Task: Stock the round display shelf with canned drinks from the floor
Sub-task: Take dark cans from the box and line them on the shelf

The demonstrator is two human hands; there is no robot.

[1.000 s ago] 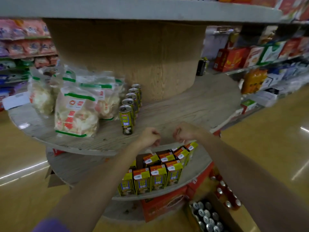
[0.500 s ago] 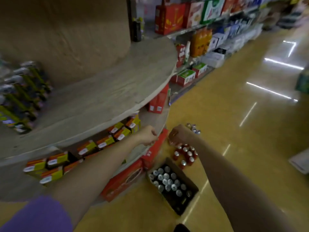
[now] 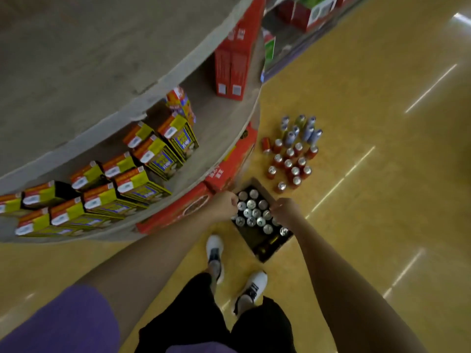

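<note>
Fists (image 3: 225,203) (image 3: 285,211) seemingly empty above cans (image 3: 252,212)

A second ago my fists were raised before the round shelf (image 3: 142,80), at the row of green cans. Now my head is turned down to the floor, and my left hand (image 3: 225,205) and right hand (image 3: 285,209), both curled, hang over the open box of cans (image 3: 265,240). My shoes (image 3: 214,247) have come into view.
</note>
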